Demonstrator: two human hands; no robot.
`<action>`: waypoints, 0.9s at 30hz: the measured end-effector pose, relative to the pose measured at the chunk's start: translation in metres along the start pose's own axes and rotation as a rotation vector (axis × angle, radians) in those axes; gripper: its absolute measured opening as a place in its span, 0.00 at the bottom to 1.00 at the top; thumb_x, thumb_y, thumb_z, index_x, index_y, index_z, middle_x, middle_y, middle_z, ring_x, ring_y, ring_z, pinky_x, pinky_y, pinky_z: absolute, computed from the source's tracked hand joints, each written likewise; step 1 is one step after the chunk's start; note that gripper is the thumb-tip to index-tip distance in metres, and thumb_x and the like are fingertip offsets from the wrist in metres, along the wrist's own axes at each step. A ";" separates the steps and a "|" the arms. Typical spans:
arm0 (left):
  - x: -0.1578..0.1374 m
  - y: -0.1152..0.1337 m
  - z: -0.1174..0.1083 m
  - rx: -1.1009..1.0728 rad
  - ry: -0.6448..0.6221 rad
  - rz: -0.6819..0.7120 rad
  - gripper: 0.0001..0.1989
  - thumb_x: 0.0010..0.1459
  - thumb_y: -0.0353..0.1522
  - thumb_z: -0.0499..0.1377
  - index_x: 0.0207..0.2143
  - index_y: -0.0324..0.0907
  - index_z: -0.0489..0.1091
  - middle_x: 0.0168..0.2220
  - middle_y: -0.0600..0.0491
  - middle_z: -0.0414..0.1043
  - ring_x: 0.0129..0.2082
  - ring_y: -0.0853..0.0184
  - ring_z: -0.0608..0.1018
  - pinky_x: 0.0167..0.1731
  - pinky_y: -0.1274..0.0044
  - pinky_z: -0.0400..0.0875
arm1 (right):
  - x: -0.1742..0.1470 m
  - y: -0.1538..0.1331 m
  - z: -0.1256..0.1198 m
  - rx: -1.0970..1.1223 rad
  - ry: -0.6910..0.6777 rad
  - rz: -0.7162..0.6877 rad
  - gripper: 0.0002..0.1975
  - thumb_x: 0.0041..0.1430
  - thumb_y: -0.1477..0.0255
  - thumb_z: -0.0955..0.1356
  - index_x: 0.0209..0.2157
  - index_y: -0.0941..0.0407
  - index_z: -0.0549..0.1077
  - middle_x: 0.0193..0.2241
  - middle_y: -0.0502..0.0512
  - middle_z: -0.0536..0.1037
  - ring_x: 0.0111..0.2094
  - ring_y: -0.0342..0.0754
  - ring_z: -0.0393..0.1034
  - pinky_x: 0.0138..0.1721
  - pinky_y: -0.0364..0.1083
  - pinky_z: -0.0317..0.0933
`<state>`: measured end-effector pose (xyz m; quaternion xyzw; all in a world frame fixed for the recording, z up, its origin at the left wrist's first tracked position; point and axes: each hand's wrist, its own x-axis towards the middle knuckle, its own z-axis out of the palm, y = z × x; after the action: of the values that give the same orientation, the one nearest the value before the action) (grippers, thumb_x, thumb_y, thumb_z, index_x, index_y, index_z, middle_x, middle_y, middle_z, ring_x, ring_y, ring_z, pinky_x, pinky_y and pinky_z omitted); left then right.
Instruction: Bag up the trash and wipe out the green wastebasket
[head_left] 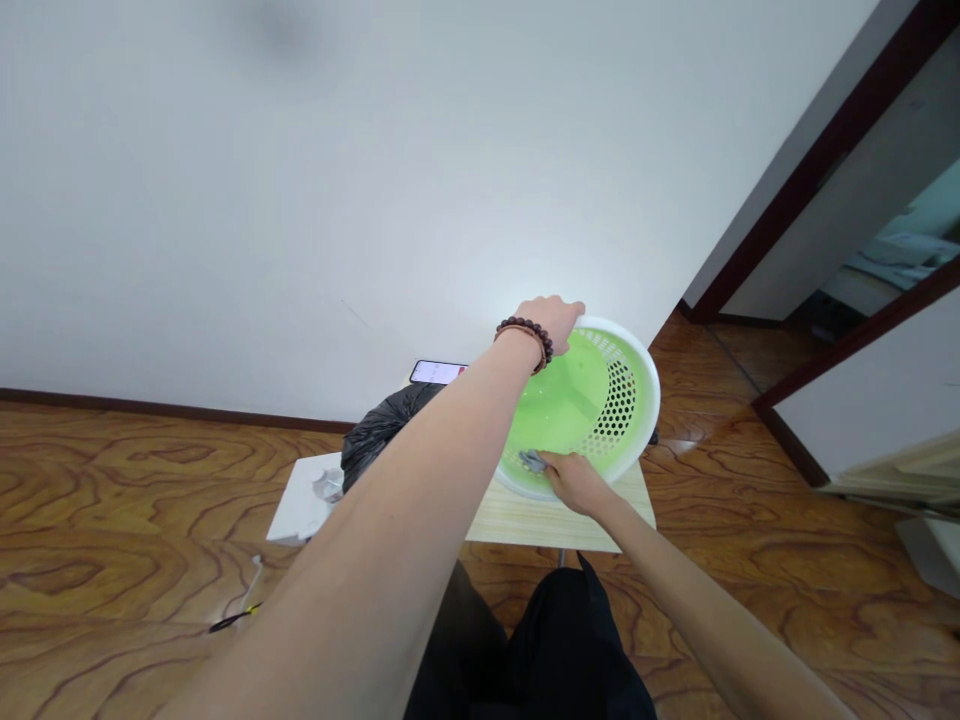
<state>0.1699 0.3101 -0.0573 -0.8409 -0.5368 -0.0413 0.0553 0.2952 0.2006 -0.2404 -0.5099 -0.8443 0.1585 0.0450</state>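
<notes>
Green basket (574, 400) is sitting over the bench (540, 525); left hand (551, 320) is gripping its edge around 11 o'clock, right hand (576, 480) is pinching a grey cloth (532, 461) inside near 7. Wiping's probably underway, but I'm not seeing what's done or left.

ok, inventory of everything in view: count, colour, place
Table: 1, pale wood, centre
Basket: 1, green, white rim, over table
Cloth-like item: 1, grey, inside basket
Bag: 1, black, left of basket
Phone: 1, pale screen, behind bag
Box: 1, white, left of bag
Wrapper-like item: 1, clear, by box
Floor: 1, brown wood, below
Cable: count unclear, white and black-yellow, floor left
Wall: 1, white, ahead
Door frame: 1, dark red, right
Bracelet: 1, dark beads, left wrist
Trouser legs: 2, black, bottom
Left hand: 1, bare, on basket rim
Right hand: 1, bare, holding grey item
</notes>
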 end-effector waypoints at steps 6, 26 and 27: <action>0.001 -0.002 0.001 0.028 0.036 0.019 0.21 0.48 0.31 0.54 0.47 0.48 0.61 0.40 0.48 0.67 0.38 0.59 0.72 0.34 0.72 0.66 | -0.060 -0.014 -0.020 0.206 0.074 -0.196 0.19 0.58 0.78 0.55 0.49 0.55 0.64 0.46 0.53 0.71 0.47 0.46 0.64 0.47 0.43 0.56; -0.002 -0.001 0.003 0.007 0.050 0.027 0.21 0.48 0.29 0.54 0.47 0.47 0.61 0.39 0.47 0.68 0.39 0.59 0.72 0.33 0.71 0.66 | 0.045 0.025 0.022 -0.132 -0.033 0.040 0.18 0.59 0.73 0.54 0.47 0.60 0.65 0.40 0.61 0.73 0.41 0.50 0.67 0.41 0.46 0.56; -0.001 -0.002 0.003 0.006 0.057 0.026 0.21 0.48 0.29 0.54 0.47 0.47 0.61 0.39 0.47 0.68 0.38 0.59 0.72 0.33 0.71 0.66 | 0.042 0.022 0.019 -0.133 -0.044 0.052 0.18 0.59 0.73 0.54 0.48 0.59 0.65 0.40 0.60 0.74 0.40 0.50 0.68 0.41 0.46 0.56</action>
<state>0.1676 0.3100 -0.0604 -0.8461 -0.5242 -0.0628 0.0736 0.2893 0.2426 -0.2694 -0.5297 -0.8403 0.1144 -0.0116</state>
